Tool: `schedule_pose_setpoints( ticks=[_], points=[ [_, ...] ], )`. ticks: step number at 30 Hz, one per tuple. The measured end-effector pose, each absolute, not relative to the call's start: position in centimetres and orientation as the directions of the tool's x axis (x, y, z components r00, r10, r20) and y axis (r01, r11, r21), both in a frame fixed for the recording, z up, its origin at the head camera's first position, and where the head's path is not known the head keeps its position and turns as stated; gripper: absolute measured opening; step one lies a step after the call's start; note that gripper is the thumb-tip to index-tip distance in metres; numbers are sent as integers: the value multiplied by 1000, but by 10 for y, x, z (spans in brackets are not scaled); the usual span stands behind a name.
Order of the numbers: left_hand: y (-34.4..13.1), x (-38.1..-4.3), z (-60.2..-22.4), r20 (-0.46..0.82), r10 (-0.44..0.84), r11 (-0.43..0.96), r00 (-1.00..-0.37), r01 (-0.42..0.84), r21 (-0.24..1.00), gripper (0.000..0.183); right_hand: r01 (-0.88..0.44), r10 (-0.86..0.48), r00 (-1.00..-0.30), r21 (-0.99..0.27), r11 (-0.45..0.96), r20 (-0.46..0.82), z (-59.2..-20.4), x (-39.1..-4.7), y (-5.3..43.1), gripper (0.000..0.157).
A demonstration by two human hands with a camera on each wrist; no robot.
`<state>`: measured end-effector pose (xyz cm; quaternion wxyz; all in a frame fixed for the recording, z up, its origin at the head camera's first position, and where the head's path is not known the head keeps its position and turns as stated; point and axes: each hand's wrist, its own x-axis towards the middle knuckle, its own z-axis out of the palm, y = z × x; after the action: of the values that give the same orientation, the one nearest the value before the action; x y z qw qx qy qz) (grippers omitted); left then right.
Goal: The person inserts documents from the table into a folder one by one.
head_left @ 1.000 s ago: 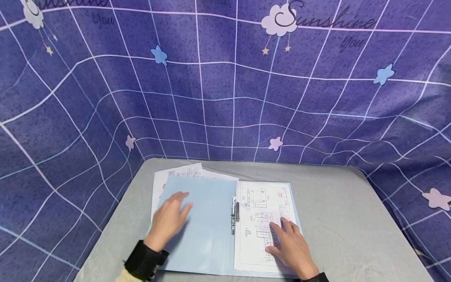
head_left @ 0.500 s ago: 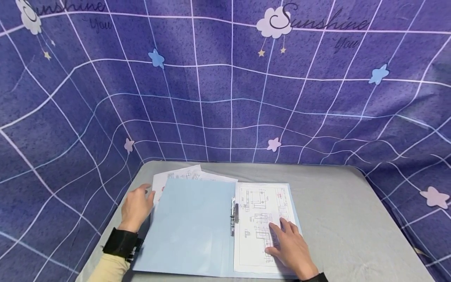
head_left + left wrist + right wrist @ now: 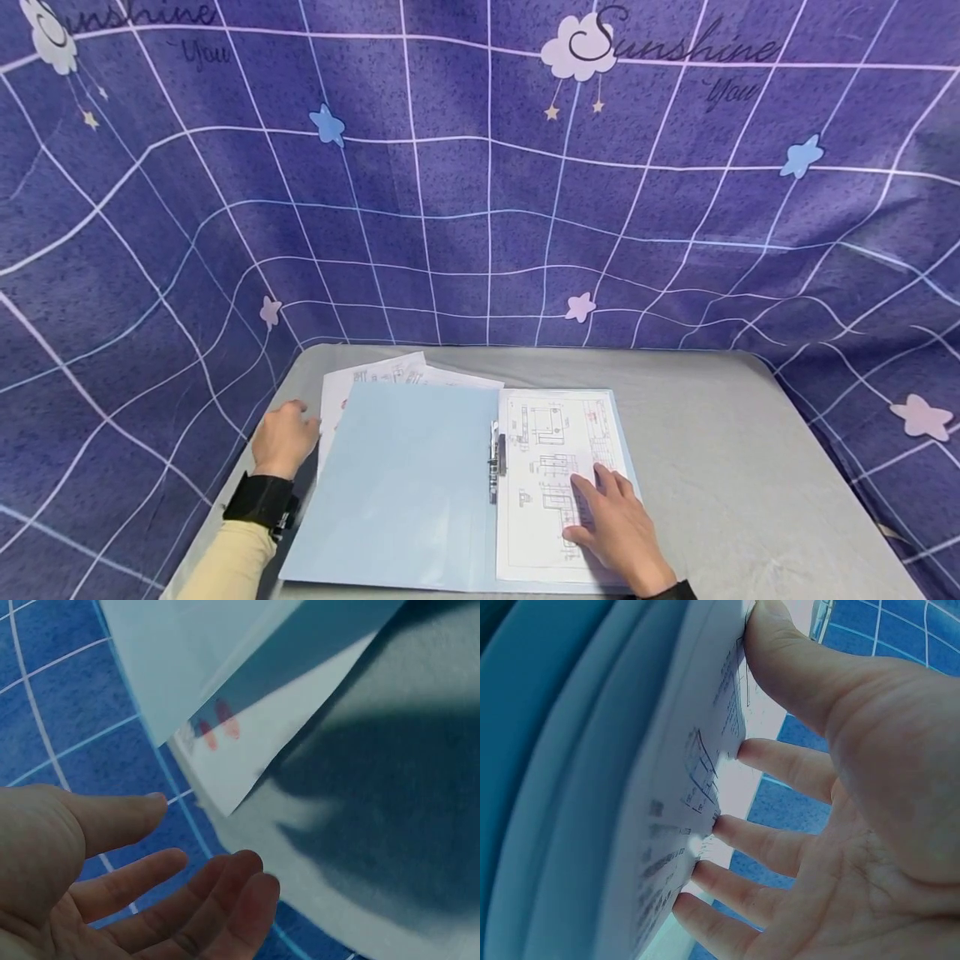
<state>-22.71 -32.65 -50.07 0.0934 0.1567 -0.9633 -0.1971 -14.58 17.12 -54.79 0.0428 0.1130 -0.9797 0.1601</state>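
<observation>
The blue folder [image 3: 405,483] lies open at the near edge of the grey cloth tabletop [image 3: 720,467]; its plastic looks smooth and stiff. The right hand [image 3: 618,525] is spread, fingertips resting on the printed sheet [image 3: 551,475], probably to keep it flat beside the metal clip [image 3: 493,467]. The left hand [image 3: 285,440], fingers loosely bent, holds nothing near the left edge. Thin papers [image 3: 337,392] stick out beneath the folder, towards the far left corner.
</observation>
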Motion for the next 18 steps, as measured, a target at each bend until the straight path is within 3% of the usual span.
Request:
schedule_pose_setpoints(
  ticks=[7,18],
  points=[
    [-323,-237,-514,12,-349,863,-937,-317,395,37,-247,-220,-968,-310,918,119,-550,-146,171,77],
    [-320,-239,-526,41,-331,865,-943,-286,412,30,-235,-207,-971,-336,912,118,-550,-146,173,76]
  ],
)
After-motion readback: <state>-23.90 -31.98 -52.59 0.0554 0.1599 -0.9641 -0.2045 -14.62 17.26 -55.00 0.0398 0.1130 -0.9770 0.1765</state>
